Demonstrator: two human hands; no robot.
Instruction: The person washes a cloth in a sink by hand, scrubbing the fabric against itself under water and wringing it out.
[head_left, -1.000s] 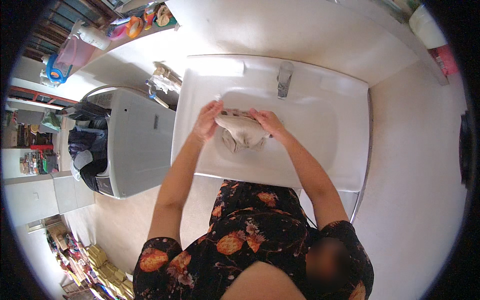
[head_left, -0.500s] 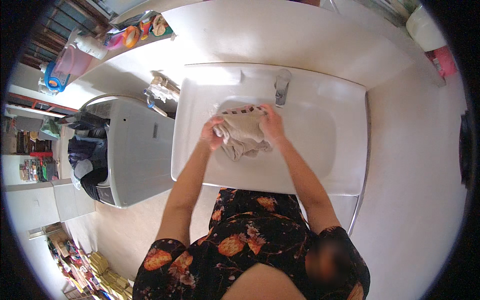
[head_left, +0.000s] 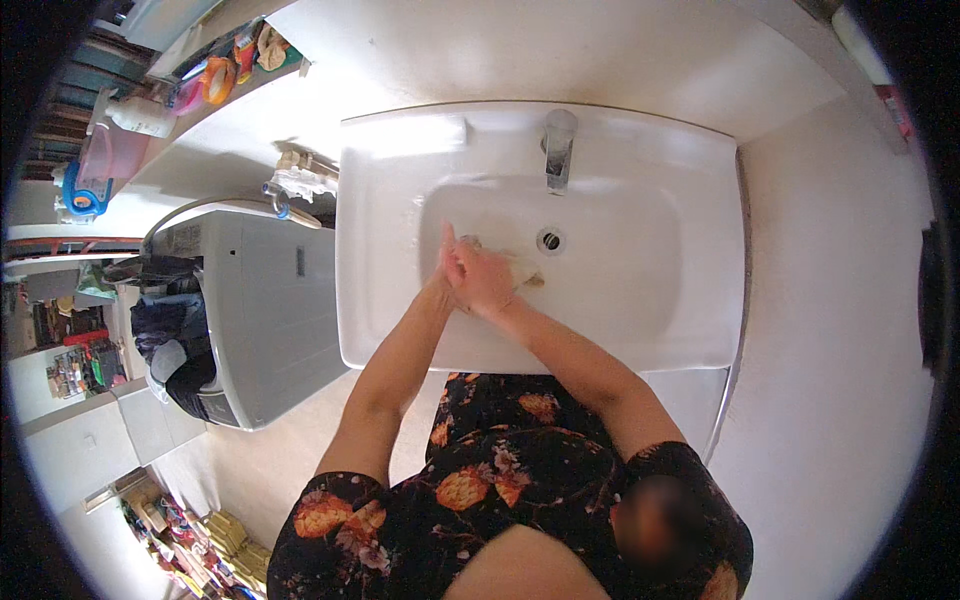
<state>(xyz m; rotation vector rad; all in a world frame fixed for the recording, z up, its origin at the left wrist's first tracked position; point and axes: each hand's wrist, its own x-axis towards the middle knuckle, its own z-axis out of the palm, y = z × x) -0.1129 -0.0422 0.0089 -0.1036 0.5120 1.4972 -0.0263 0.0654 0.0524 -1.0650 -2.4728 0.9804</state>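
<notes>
The white sink point(head_left: 705, 310) is the biggest thing near the hands, its basin lying under both of them. Left of it stands the pale washer point(head_left: 275, 320), its top facing away to the left, with dark clothes point(head_left: 165, 325) heaped at the opening. At the back of the sink the metal tap point(head_left: 557, 155) points down toward the basin, and no stream of water shows below it. The right hand point(head_left: 488, 280) lies across the left near the basin's left side, its fingers bent over and closed on the cloth. The left hand point(head_left: 449, 265) is tucked against it with a finger or thumb pointing up toward the back wall; the rest is covered, so how far it is closed, or how much cloth it has, I cannot tell. The beige cloth point(head_left: 527, 272) is bunched between the hands over the basin, mostly hidden, with an end sticking out on the right. I judge the step in hand to be pressing or wringing the bundle; carrying on calls for a firm two-handed grip and loose ends gathered in. Smallest is the round drain point(head_left: 550, 240), just beyond that end.
</notes>
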